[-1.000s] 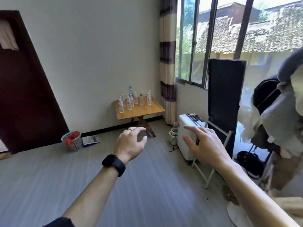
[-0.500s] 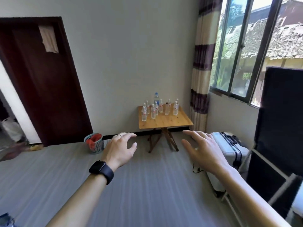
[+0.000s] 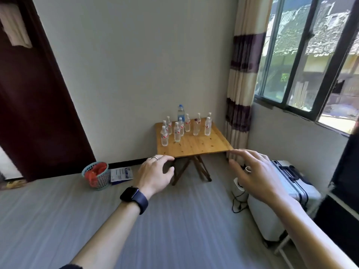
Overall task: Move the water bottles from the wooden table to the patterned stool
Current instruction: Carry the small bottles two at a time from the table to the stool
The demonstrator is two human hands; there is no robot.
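Note:
Several small clear water bottles (image 3: 177, 132) with red labels stand on a wooden folding table (image 3: 202, 144) against the far wall. One taller bottle with a blue cap (image 3: 180, 111) stands behind them. My left hand (image 3: 156, 174), a black watch on its wrist, hovers with loosely curved fingers and holds nothing. My right hand (image 3: 253, 172) is held out with fingers spread, also empty. Both hands are in the air well short of the table. No patterned stool is in view.
A teal basket with red contents (image 3: 96, 175) and a blue-white booklet (image 3: 121, 174) lie on the floor by the dark door (image 3: 35, 105). A white suitcase (image 3: 279, 193), a small white device with a cable (image 3: 238, 188) and a striped curtain (image 3: 242, 84) are at right.
The view has swung left and moved nearer the table, which now sits centred and larger. Both hands stay raised and empty.

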